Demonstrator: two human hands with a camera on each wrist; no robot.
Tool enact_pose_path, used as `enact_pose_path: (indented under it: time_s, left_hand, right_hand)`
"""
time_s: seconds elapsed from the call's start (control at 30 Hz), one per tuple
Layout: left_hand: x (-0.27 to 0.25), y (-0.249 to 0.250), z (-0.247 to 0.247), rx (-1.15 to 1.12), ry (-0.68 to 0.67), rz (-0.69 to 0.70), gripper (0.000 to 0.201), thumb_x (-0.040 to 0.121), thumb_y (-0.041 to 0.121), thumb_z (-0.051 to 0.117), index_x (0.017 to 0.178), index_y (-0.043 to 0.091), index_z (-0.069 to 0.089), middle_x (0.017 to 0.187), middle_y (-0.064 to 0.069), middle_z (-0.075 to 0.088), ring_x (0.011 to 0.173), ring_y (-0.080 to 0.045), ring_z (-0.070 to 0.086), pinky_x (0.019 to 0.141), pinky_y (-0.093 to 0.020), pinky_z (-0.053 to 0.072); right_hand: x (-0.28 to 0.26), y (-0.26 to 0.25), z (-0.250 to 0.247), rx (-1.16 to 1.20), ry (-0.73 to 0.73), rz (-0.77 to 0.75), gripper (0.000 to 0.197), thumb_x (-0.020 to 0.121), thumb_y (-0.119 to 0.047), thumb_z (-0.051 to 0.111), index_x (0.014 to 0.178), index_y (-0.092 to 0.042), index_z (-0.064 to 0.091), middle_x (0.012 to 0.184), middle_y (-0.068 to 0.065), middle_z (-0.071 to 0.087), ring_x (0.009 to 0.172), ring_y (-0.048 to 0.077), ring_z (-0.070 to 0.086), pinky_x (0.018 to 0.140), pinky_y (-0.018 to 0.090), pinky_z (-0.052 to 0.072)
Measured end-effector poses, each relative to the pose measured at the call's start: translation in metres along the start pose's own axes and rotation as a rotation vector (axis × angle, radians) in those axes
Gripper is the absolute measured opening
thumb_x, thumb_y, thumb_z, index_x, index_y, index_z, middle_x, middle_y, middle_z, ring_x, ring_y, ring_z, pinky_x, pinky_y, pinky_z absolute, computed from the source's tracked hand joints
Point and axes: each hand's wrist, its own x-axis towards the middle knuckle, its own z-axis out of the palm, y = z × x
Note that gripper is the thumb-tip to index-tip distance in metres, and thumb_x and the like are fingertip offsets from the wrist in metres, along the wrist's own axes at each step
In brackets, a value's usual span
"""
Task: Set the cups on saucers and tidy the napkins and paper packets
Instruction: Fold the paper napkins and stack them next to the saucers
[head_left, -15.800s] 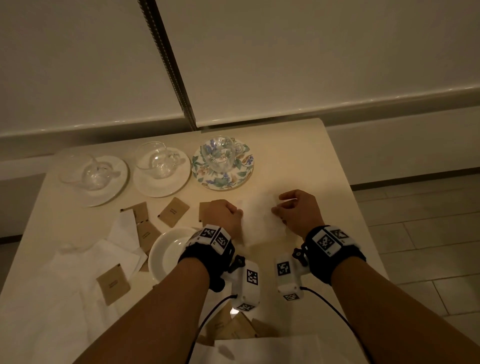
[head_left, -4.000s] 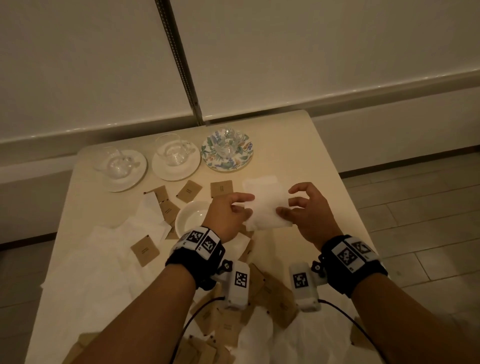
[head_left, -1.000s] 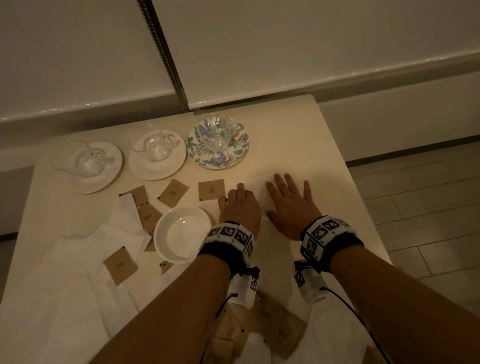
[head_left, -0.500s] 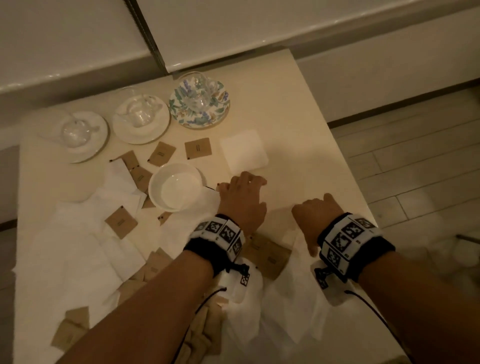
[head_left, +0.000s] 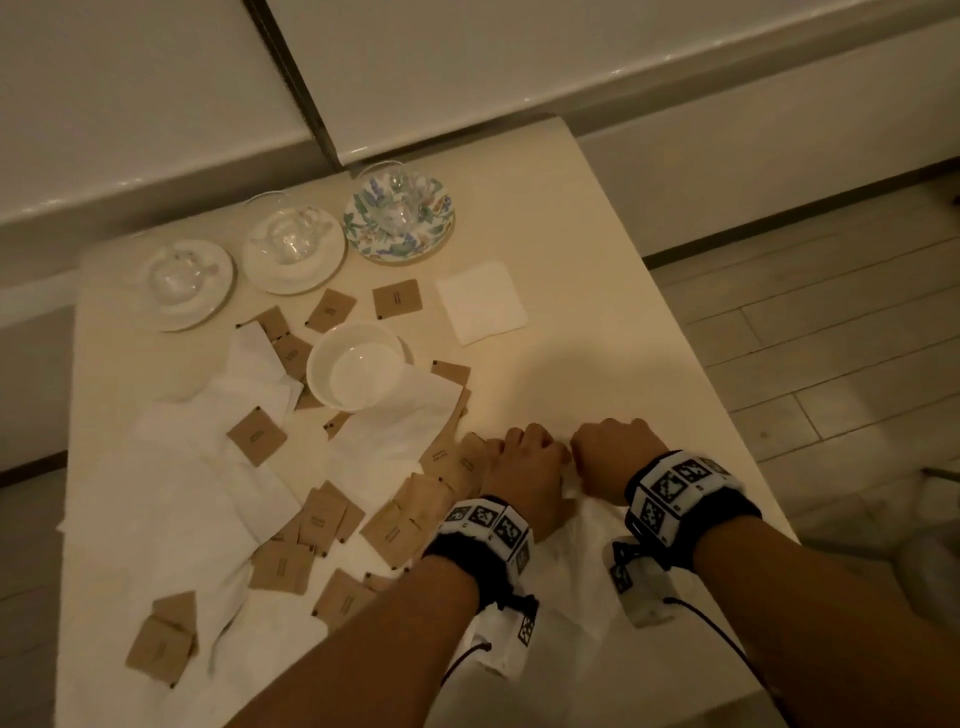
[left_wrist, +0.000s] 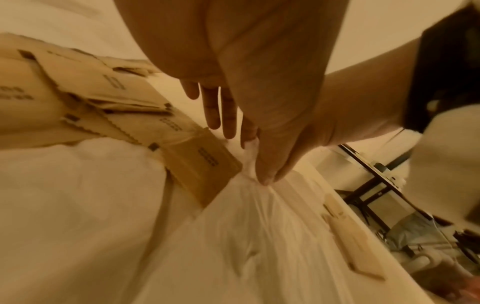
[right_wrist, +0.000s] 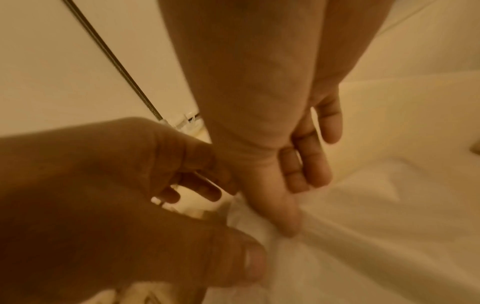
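Napkin (head_left: 582, 525) tissue, white and crumpled, lies at the near right of the table (head_left: 597, 218), bunched to a peak between the two hands. The left hand (head_left: 524, 462) pinches that peak: in the left wrist view its thumb presses the gathered tissue (left_wrist: 249, 164) against the fingers (left_wrist: 221, 111), which point down toward the tabletop. The right hand (head_left: 613, 452) sits knuckle to knuckle beside it, and in the right wrist view its thumb (right_wrist: 275, 207) bears on a fold of the same napkin (right_wrist: 363, 216) while its fingers (right_wrist: 306, 164) curl loosely above; whether they actually grip the tissue cannot be told through the blur. Both forearms reach in from the near edge, wrists low, each wearing a black band with checkered markers.

Brown paper packets (head_left: 400, 525) lie scattered just left of the left hand, some overlapping, with more spread among loose white napkins (head_left: 171, 499) across the left half of the table. One folded square napkin (head_left: 480, 301) lies flat and apart, farther back. An empty white bowl (head_left: 358, 366) stands near the middle. Along the far edge three glass cups sit on saucers: two plain white ones (head_left: 293, 249) (head_left: 182, 280) and a flowered one (head_left: 400, 215). Behind the cream table runs a pale wall with a dark vertical strip; grey tiled floor (head_left: 831, 322) shows on the right.
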Motion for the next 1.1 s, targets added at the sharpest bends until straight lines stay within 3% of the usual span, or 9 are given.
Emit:
enact_pose_path:
  time_s: [0.07, 0.2, 0.33, 0.4, 0.63, 0.7, 0.83, 0.97, 1.1]
  left_hand:
    - [0.000, -0.004, -0.006, -0.141, 0.005, -0.045, 0.041, 0.084, 0.037, 0.066, 0.120, 0.022, 0.054, 0.120, -0.004, 0.054, 0.111, -0.027, 0.047, 0.095, -0.041, 0.035]
    - [-0.004, -0.018, -0.022, -0.422, 0.015, -0.137, 0.031, 0.086, 0.031, 0.066, 0.114, 0.024, 0.055, 0.100, -0.002, 0.069, 0.092, -0.022, 0.064, 0.083, -0.035, 0.050]
    - [-0.010, -0.035, -0.038, -0.560, 0.064, -0.134, 0.034, 0.084, 0.019, 0.069, 0.115, 0.023, 0.055, 0.089, 0.005, 0.067, 0.078, -0.012, 0.062, 0.067, -0.023, 0.050]
    - [-0.015, -0.041, -0.044, -0.577, 0.077, -0.127, 0.039, 0.082, 0.012, 0.070, 0.117, 0.021, 0.055, 0.089, 0.006, 0.063, 0.078, -0.012, 0.061, 0.069, -0.022, 0.049]
    - [-0.032, -0.062, -0.056, -0.570, 0.082, -0.168, 0.037, 0.075, 0.003, 0.071, 0.105, 0.019, 0.054, 0.085, 0.006, 0.058, 0.076, -0.014, 0.057, 0.065, -0.022, 0.044]
    - [-0.034, -0.064, -0.060, -0.597, 0.090, -0.170, 0.040, 0.072, 0.006, 0.075, 0.100, 0.021, 0.051, 0.089, 0.008, 0.057, 0.082, -0.016, 0.057, 0.066, -0.024, 0.047]
    - [-0.031, -0.066, -0.075, -0.753, 0.252, -0.159, 0.069, 0.071, 0.029, 0.084, 0.129, 0.022, 0.048, 0.118, 0.006, 0.057, 0.107, -0.010, 0.053, 0.081, -0.016, 0.043]
    - [-0.021, -0.071, -0.096, -0.843, 0.346, -0.147, 0.040, 0.075, 0.017, 0.082, 0.110, 0.018, 0.064, 0.101, 0.007, 0.067, 0.092, -0.007, 0.062, 0.071, -0.004, 0.042]
    - [-0.017, -0.076, -0.114, -1.038, 0.365, -0.149, 0.028, 0.079, 0.007, 0.079, 0.102, 0.014, 0.066, 0.092, 0.004, 0.074, 0.083, -0.008, 0.071, 0.070, -0.017, 0.053]
  right_hand:
    - [-0.001, -0.005, -0.004, 0.141, -0.004, -0.022, 0.019, 0.087, -0.032, 0.061, 0.077, -0.022, 0.049, 0.084, 0.001, 0.059, 0.081, 0.022, 0.059, 0.074, 0.032, 0.047]
    - [-0.003, -0.008, -0.019, 0.401, 0.027, -0.049, 0.026, 0.082, -0.031, 0.070, 0.067, -0.020, 0.052, 0.082, 0.003, 0.060, 0.073, 0.018, 0.057, 0.062, 0.027, 0.044]
    - [-0.004, -0.011, -0.036, 0.519, 0.112, -0.119, 0.020, 0.078, -0.019, 0.076, 0.087, -0.018, 0.058, 0.095, 0.001, 0.058, 0.082, 0.017, 0.054, 0.069, 0.026, 0.043]
    - [-0.003, -0.013, -0.045, 0.564, 0.117, -0.134, 0.030, 0.074, -0.015, 0.080, 0.095, -0.020, 0.058, 0.095, -0.004, 0.054, 0.084, 0.013, 0.053, 0.071, 0.025, 0.044]
    - [-0.007, -0.004, -0.063, 0.802, 0.266, -0.144, 0.025, 0.075, -0.012, 0.081, 0.091, -0.020, 0.065, 0.097, -0.003, 0.061, 0.091, 0.013, 0.058, 0.069, 0.018, 0.046]
    - [-0.008, -0.007, -0.064, 0.868, 0.315, -0.151, 0.024, 0.075, -0.010, 0.081, 0.089, -0.019, 0.065, 0.093, -0.006, 0.062, 0.087, 0.007, 0.057, 0.067, 0.015, 0.043]
    - [-0.008, -0.016, -0.068, 0.895, 0.342, -0.201, 0.023, 0.076, -0.009, 0.080, 0.090, -0.020, 0.065, 0.093, -0.008, 0.060, 0.082, -0.003, 0.054, 0.068, 0.014, 0.041]
    - [-0.006, -0.021, -0.081, 0.997, 0.429, -0.257, 0.022, 0.077, -0.008, 0.080, 0.090, -0.017, 0.065, 0.090, -0.009, 0.062, 0.079, 0.000, 0.057, 0.068, 0.014, 0.046]
    - [-0.003, -0.024, -0.088, 1.245, 0.548, -0.243, 0.032, 0.075, -0.007, 0.081, 0.100, -0.017, 0.064, 0.095, 0.004, 0.069, 0.082, 0.013, 0.065, 0.076, 0.027, 0.056]
